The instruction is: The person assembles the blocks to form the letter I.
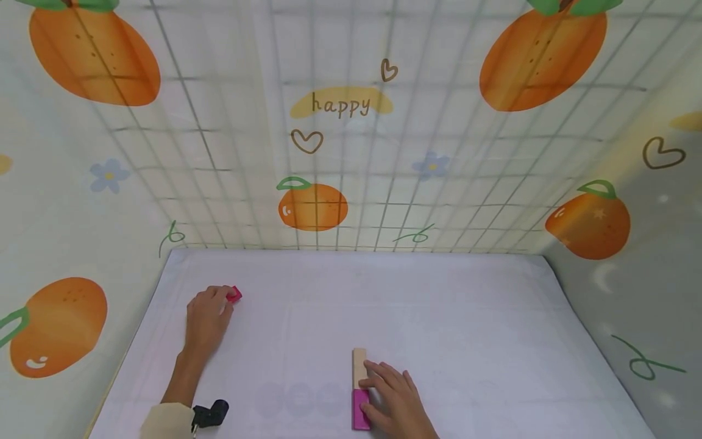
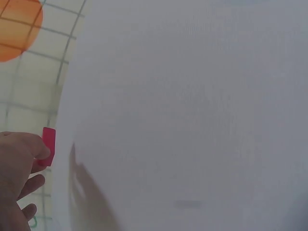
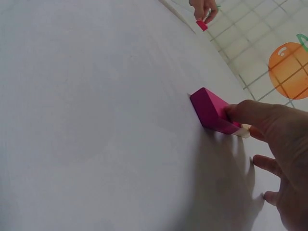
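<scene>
On the left of the white table, my left hand (image 1: 207,317) pinches a small red block (image 1: 236,295) between thumb and fingers. The left wrist view shows the red block (image 2: 48,139) at the fingertips, over the table's edge in that view. Near the front middle, a magenta block (image 1: 359,421) and a natural wood block (image 1: 359,360) lie end to end in a line. My right hand (image 1: 397,399) reaches in from their right side. Its thumb rests on the magenta block (image 3: 207,109), and its other fingers spread loosely beside and over the wood block.
A white cloth covers the table (image 1: 466,323). Behind it rises a hanging fabric (image 1: 351,158) printed with oranges, hearts and a grid, continuing along both sides. A black strap piece (image 1: 212,413) sits at the left sleeve cuff (image 1: 167,421).
</scene>
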Motion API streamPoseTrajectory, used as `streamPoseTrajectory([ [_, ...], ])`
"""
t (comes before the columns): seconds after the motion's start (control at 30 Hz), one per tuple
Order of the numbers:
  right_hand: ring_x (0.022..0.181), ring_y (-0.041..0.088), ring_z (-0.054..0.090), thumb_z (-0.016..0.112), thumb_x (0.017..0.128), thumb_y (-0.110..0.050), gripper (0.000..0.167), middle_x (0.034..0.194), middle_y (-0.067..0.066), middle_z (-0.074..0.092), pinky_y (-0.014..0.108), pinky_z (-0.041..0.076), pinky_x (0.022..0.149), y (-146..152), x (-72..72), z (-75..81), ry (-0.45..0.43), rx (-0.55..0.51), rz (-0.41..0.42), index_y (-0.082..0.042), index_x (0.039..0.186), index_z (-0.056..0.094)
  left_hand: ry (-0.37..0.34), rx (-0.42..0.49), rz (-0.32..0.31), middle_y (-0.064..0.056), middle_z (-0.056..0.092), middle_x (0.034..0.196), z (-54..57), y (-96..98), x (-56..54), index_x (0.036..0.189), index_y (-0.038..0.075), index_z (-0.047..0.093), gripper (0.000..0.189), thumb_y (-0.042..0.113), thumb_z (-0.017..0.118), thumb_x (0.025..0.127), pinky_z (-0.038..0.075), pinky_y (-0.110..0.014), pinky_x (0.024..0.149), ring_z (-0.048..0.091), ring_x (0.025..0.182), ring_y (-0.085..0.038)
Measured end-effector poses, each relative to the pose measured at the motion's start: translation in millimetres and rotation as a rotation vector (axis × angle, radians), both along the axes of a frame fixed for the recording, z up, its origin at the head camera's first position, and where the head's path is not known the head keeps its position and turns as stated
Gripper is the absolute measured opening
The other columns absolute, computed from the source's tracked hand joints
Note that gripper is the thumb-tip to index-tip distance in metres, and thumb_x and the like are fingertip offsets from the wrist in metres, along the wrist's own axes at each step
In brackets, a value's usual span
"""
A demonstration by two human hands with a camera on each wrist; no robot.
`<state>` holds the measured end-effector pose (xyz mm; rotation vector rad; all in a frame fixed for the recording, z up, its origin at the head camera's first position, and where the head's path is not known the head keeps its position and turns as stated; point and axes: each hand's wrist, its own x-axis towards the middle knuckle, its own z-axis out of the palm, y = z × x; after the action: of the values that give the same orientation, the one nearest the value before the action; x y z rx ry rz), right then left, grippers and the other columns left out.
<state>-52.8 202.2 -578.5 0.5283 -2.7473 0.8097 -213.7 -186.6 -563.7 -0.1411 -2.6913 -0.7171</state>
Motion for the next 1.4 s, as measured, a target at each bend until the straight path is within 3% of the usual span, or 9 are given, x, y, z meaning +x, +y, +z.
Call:
streamPoseTrajectory([
  [0.3, 0.127, 0.034, 0.053, 0.081, 0.079, -0.023, 0.028, 0.137, 0.002, 0.059, 0.076, 0.035, 0.093, 1, 1.2, 0.0, -0.021, 0.005, -0.003, -0.022, 0.105, 0.071, 0.036, 0.007, -0.141, -0.014, 0.065, 0.116, 10.8, 33.0, -7.5, 0.109, 0.01, 0.067, 0.018, 0.005, 0.067, 0.091, 0.037, -0.062, 0.101, 0.056, 0.111, -0.037],
  [0.57, 0.128, 0.033, 0.051, 0.081, 0.08, -0.024, 0.028, 0.139, 0.001, 0.058, 0.075, 0.034, 0.096, 1, 1.6, 2.2, -0.05, 0.008, -0.006, -0.022, 0.106, 0.071, 0.088, -0.04, -0.256, -0.009, 0.066, 0.114, 19.4, 70.0, -9.8, 0.11, 0.014, 0.069, 0.024, 0.009, 0.075, 0.087, 0.042, -0.056, 0.1, 0.058, 0.11, -0.03],
  [0.8, 0.129, 0.035, 0.051, 0.082, 0.079, -0.021, 0.028, 0.138, 0.003, 0.059, 0.074, 0.032, 0.098, 0, 0.0, 8.4, -0.082, -0.001, -0.01, -0.02, 0.104, 0.071, 0.06, -0.057, -0.319, -0.006, 0.067, 0.113, 24.9, 102.6, -5.4, 0.109, 0.015, 0.07, 0.024, 0.011, 0.076, 0.087, 0.044, -0.053, 0.1, 0.058, 0.11, -0.027],
  [1.17, 0.133, 0.033, 0.045, 0.079, 0.084, -0.029, 0.028, 0.142, 0.001, 0.055, 0.075, 0.026, 0.103, -2, -1.5, 11.8, -0.25, 0.036, -0.045, -0.023, 0.11, 0.07, 0.001, -0.095, -0.434, -0.001, 0.066, 0.117, 22.4, 145.1, -0.7, 0.113, 0.019, 0.068, 0.025, 0.017, 0.075, 0.089, 0.041, -0.049, 0.104, 0.056, 0.115, -0.022],
  [1.4, 0.134, 0.034, 0.044, 0.077, 0.086, -0.03, 0.028, 0.143, 0.002, 0.054, 0.076, 0.024, 0.103, -2, -1.5, 11.7, -0.278, 0.029, -0.029, -0.023, 0.112, 0.069, -0.013, -0.115, -0.48, 0.002, 0.066, 0.115, 17.5, 163.5, 2.5, 0.115, 0.022, 0.068, 0.027, 0.021, 0.076, 0.089, 0.042, -0.048, 0.105, 0.058, 0.114, -0.019],
])
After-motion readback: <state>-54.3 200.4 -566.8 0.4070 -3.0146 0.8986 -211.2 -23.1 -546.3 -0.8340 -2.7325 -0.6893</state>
